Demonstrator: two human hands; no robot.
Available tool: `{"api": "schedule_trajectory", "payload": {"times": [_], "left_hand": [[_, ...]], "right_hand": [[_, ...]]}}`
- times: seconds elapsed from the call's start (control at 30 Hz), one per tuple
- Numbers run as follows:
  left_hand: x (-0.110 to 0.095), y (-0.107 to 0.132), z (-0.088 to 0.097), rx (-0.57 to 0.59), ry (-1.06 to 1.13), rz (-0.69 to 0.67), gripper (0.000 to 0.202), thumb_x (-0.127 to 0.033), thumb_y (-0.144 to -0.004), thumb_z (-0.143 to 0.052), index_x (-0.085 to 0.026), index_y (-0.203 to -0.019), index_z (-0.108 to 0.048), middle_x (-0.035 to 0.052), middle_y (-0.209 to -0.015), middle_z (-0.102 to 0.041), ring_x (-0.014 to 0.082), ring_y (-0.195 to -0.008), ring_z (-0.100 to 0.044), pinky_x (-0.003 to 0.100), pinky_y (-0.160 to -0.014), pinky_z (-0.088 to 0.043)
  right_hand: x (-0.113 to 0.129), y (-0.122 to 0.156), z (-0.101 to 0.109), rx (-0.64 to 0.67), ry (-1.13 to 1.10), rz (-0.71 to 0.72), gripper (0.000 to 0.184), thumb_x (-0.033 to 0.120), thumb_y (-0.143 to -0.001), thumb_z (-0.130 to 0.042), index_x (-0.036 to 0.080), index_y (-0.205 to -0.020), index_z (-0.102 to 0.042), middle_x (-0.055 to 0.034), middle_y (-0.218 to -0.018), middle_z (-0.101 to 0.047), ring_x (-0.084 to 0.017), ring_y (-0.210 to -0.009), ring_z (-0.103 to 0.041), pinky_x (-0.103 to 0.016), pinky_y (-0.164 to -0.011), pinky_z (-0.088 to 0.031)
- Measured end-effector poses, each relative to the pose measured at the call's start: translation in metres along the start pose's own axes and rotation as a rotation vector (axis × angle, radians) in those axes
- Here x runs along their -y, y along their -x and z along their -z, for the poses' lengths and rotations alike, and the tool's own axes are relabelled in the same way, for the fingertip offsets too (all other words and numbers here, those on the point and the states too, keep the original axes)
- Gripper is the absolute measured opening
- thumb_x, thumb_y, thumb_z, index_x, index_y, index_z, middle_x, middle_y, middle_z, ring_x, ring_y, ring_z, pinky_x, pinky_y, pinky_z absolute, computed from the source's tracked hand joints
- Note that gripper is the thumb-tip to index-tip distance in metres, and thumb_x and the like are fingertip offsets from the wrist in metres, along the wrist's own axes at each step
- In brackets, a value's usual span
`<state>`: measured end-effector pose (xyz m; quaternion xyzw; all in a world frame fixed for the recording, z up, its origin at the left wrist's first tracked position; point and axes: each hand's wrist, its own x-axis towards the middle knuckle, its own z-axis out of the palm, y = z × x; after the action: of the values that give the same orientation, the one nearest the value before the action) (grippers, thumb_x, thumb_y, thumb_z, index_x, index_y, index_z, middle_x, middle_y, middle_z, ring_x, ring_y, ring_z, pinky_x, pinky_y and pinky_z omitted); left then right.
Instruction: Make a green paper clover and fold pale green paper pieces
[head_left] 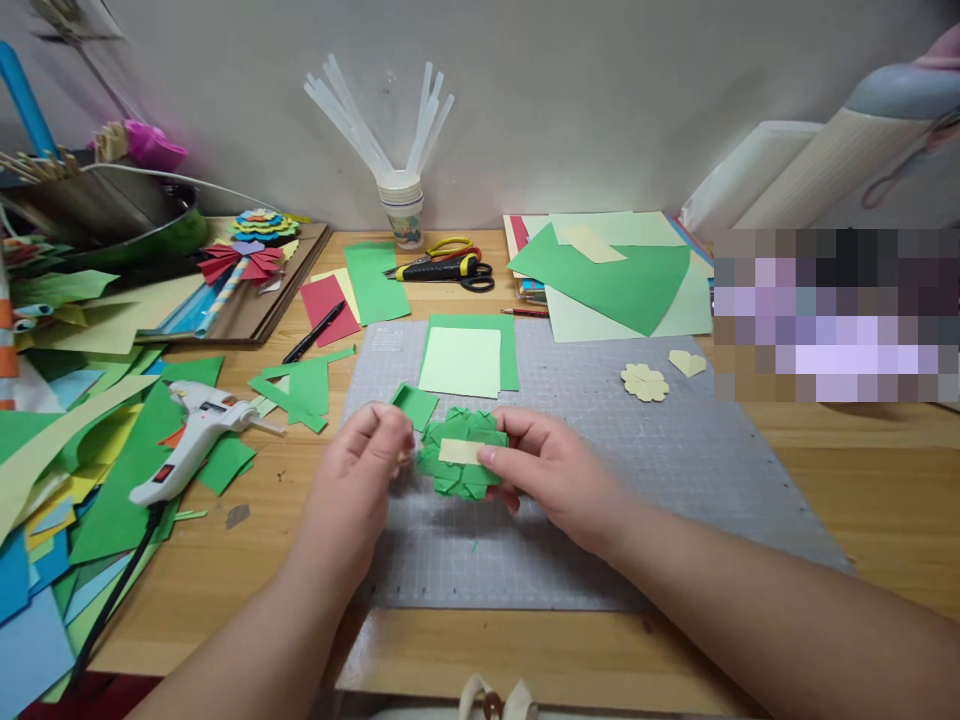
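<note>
My bare forearms point(750, 600), right hand point(555, 472) pinching scalloped folded green paper point(461, 482), left hand point(360, 462) curled, grip unclear, gridded mat point(540, 565)

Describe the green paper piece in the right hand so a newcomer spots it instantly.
Find the gray cutting mat on the wooden table. Over its left half, the right hand pinches a folded, notched green paper piece. Unlike the plain green sheet lying behind it, it carries a pale yellow strip across its middle.
</note>
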<state>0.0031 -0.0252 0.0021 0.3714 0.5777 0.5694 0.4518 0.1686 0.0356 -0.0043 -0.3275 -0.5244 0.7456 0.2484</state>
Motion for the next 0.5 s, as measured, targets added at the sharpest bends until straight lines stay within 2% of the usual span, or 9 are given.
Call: {"api": "schedule_trajectory", "payload": {"times": [0.1, 0.2, 0.27, 0.4, 0.5], "left_hand": [[-0.0006, -0.0001, -0.0020, 0.079, -0.042, 0.087, 0.014, -0.033, -0.078, -0.066, -0.021, -0.081, -0.059, -0.0033, -0.074, -0.051, 0.0107, -0.066, -0.043, 0.021, -0.059, -0.035], [-0.0006, 0.0011, -0.0024, 0.118, -0.108, 0.104, 0.011, -0.028, -0.077, -0.065, -0.019, -0.074, -0.059, -0.0032, -0.074, -0.050, 0.0111, -0.068, -0.044, 0.021, -0.062, -0.036], [-0.0001, 0.0021, -0.0018, 0.109, -0.116, 0.100, 0.013, -0.026, -0.076, -0.065, -0.018, -0.070, -0.057, -0.0036, -0.072, -0.049, 0.0106, -0.068, -0.044, 0.021, -0.062, -0.035], [0.0017, 0.0016, -0.0012, 0.056, 0.022, 0.138, 0.015, -0.027, -0.075, -0.068, -0.018, -0.070, -0.057, -0.0048, -0.065, -0.050, 0.0088, -0.064, -0.043, 0.018, -0.061, -0.034], [0.0020, -0.0016, -0.0018, -0.045, 0.122, 0.158, 0.015, -0.027, -0.073, -0.070, -0.018, -0.071, -0.058, -0.0054, -0.064, -0.050, 0.0074, -0.060, -0.042, 0.017, -0.057, -0.034]], "right_hand": [[0.0002, 0.0008, -0.0017, 0.022, 0.027, 0.014, 0.013, 0.029, -0.077, -0.059, 0.016, -0.076, -0.055, 0.0030, -0.064, -0.053, -0.008, -0.053, -0.049, -0.019, -0.045, -0.037], [-0.0004, 0.0014, -0.0026, 0.027, 0.014, 0.028, 0.012, 0.027, -0.078, -0.058, 0.017, -0.074, -0.054, 0.0044, -0.061, -0.051, -0.006, -0.050, -0.045, -0.018, -0.045, -0.037], [-0.0013, 0.0014, -0.0019, -0.002, -0.024, 0.026, 0.013, 0.029, -0.079, -0.059, 0.018, -0.082, -0.054, 0.0053, -0.061, -0.050, -0.007, -0.048, -0.046, -0.018, -0.042, -0.037], [-0.0037, -0.0004, 0.0018, -0.051, -0.135, 0.033, 0.028, 0.035, -0.080, -0.062, 0.022, -0.104, -0.052, 0.0048, -0.067, -0.051, -0.010, -0.054, -0.055, -0.017, -0.040, -0.039], [-0.0059, -0.0028, 0.0048, -0.083, -0.204, 0.062, 0.028, 0.037, -0.084, -0.059, 0.022, -0.107, -0.055, 0.0013, -0.078, -0.055, -0.011, -0.061, -0.057, -0.017, -0.040, -0.040]]}}
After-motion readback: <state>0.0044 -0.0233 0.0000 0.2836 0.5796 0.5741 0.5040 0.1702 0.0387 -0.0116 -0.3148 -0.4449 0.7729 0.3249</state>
